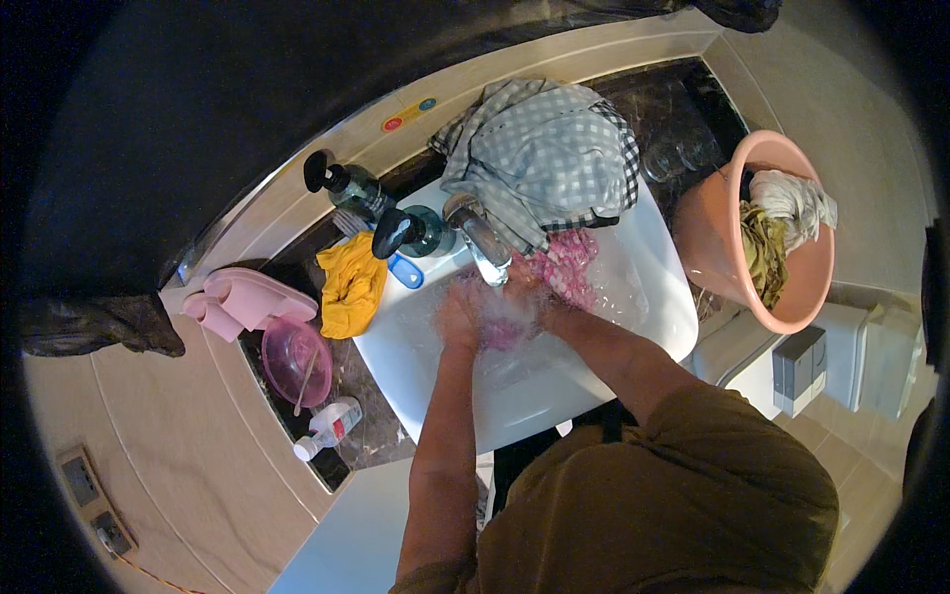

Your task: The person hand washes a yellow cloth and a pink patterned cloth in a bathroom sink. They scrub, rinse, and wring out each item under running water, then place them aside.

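Note:
Water runs from the metal faucet [479,241] into a white washbasin [534,416]. Both hands are in the basin under the stream, blurred by motion and splashing. My left hand [458,315] is left of the stream, beside a submerged pink patch of cloth. On the other side, my right hand [528,295] is against a wet pink patterned cloth [570,269], which spreads toward the back right of the basin. Spray hides the fingers of both hands, so their grip is unclear. A grey-and-white checked cloth [549,152] is heaped on the basin's back rim, behind the faucet.
Two pump bottles [427,234] [360,189], a blue-handled brush [406,272] and a yellow cloth [350,286] crowd the left rim. Farther left are a pink holder [260,297], a pink bowl [286,371] and a white bottle [330,427]. An orange bucket [705,230] holding cloths stands right.

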`<action>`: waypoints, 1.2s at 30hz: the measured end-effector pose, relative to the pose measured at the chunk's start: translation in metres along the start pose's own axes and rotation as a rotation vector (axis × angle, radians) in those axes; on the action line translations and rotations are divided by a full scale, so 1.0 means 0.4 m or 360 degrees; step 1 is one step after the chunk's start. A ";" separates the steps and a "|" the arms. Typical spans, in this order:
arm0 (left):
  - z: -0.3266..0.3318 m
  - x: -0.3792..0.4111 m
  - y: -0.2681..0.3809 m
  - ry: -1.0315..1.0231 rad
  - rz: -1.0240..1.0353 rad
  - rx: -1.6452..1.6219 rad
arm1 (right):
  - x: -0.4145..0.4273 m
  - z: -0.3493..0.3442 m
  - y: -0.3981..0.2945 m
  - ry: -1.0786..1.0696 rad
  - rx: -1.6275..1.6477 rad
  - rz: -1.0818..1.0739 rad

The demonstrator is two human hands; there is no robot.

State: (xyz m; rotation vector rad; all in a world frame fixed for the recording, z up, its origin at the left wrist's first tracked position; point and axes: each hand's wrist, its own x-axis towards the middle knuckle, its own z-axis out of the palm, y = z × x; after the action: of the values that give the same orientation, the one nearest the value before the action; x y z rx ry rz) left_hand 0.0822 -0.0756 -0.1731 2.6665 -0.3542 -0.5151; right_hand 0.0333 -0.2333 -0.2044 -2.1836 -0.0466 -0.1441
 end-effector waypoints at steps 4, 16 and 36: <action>0.011 -0.016 0.040 -0.0009 -0.0333 0.0107 | 0.018 -0.042 -0.040 -0.0151 -0.0182 0.0089; -0.080 -0.052 0.055 0.0055 0.0239 -0.0224 | -0.030 -0.196 -0.243 -0.0075 -0.0349 0.0424; -0.276 -0.185 0.147 -0.0355 -0.0346 -0.1804 | -0.150 -0.251 -0.487 0.0533 -0.0017 0.0150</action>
State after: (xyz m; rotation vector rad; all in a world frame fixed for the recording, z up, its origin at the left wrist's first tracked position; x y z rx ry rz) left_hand 0.0501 -0.0675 -0.0314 1.5492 0.1594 -0.7787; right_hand -0.0519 -0.2012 0.0036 -2.1401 0.2460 -0.4541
